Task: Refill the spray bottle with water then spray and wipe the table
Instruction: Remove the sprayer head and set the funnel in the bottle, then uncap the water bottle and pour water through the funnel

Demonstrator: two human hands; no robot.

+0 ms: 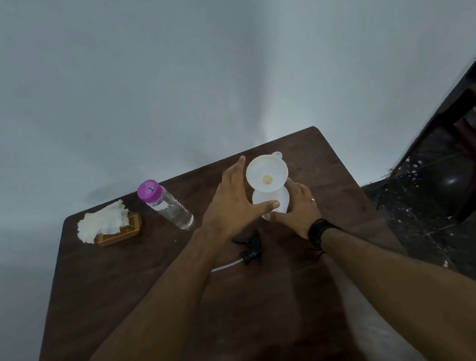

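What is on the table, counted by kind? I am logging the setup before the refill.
Bottles: 2 (spray bottle, water bottle)
Funnels: 1 (funnel)
Spray heads: 1 (spray head, lying loose)
Tissue stacks: 1 (tissues)
Tissue holders: 1 (holder)
Total: 6

bare forearms; black wristband (319, 229) and thin ring (313, 199) on the right.

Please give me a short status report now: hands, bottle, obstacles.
Left hand open beside funnel; right hand grips spray bottle. Funnel seated on it. Spray head lies off; water bottle capped. Nothing blocking.
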